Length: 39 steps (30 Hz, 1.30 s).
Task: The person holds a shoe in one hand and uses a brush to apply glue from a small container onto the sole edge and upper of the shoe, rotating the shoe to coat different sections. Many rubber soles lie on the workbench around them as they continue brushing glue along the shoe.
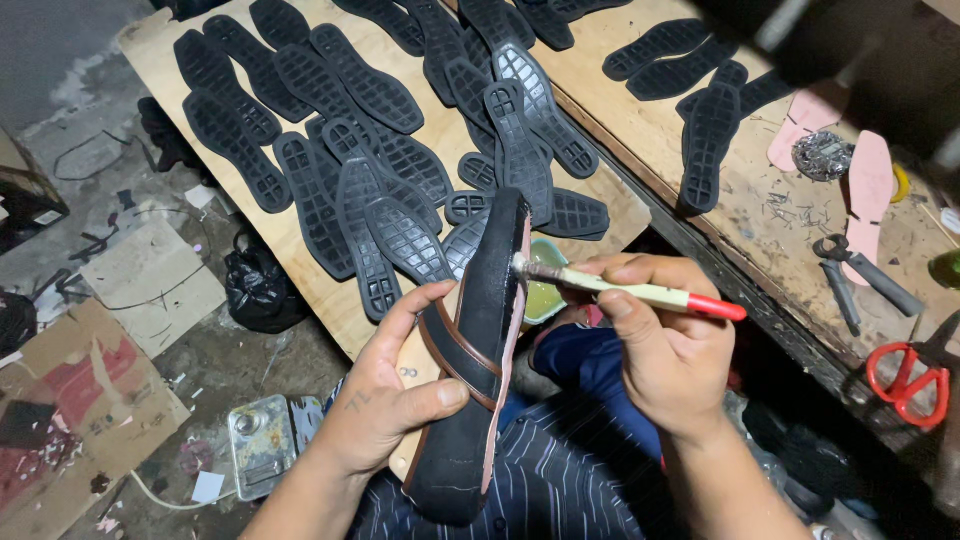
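Observation:
My left hand (385, 400) grips a black shoe upper on its last (480, 340), held on edge over my lap, with a brown strap across it and a pink insole edge showing. In my right hand (665, 345) is a brush (640, 292) with a cream handle and red end. Its bristles touch the shoe's edge near the toe. A small green glue bowl (543, 290) sits just behind the shoe on the board's edge.
Several black rubber soles (400, 130) cover a plywood board (160, 40). On the workbench (770, 215) to the right lie more soles, pink insoles (870, 185), pliers (860, 275) and red-handled scissors (905, 380). Cardboard, a black bag (262, 290) and a tin (260, 440) litter the floor on the left.

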Tool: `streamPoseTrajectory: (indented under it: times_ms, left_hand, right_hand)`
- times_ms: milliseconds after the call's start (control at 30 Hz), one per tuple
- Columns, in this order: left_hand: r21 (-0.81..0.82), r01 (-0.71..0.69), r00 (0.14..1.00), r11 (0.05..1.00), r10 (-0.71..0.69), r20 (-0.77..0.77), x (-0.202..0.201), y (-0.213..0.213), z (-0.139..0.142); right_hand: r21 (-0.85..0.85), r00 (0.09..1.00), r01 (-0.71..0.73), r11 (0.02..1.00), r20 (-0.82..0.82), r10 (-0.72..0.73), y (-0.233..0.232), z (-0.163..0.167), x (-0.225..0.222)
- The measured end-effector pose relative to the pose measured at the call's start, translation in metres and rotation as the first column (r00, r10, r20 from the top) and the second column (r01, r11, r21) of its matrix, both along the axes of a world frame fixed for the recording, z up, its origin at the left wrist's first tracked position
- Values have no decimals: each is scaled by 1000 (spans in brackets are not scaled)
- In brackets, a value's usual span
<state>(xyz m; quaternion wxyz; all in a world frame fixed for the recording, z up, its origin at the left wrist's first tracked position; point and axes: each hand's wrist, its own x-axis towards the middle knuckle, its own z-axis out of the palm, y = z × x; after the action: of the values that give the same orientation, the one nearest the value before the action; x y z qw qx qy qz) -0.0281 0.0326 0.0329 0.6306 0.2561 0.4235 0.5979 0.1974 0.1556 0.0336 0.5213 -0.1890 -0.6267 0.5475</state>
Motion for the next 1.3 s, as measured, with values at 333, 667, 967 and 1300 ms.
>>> streamPoseTrajectory:
  times_ms: [333, 667, 967, 1300]
  left_hand:
    - [1, -11, 1000, 1000, 11, -26, -1, -4, -3]
    - [-55, -10, 1000, 998, 9, -28, 3, -2, 8]
    - [-44, -48, 998, 998, 47, -28, 5, 1, 5]
    - [-20, -63, 994, 998, 60, -94, 2, 0, 1]
  right_hand:
    - [-28, 999, -35, 999, -38, 34, -1, 6, 6]
    - [0, 998, -62, 998, -15, 62, -3, 4, 1]
    - [44, 995, -97, 994, 23, 97, -4, -1, 2]
    - [-40, 986, -168, 985, 5, 168, -10, 0, 9]
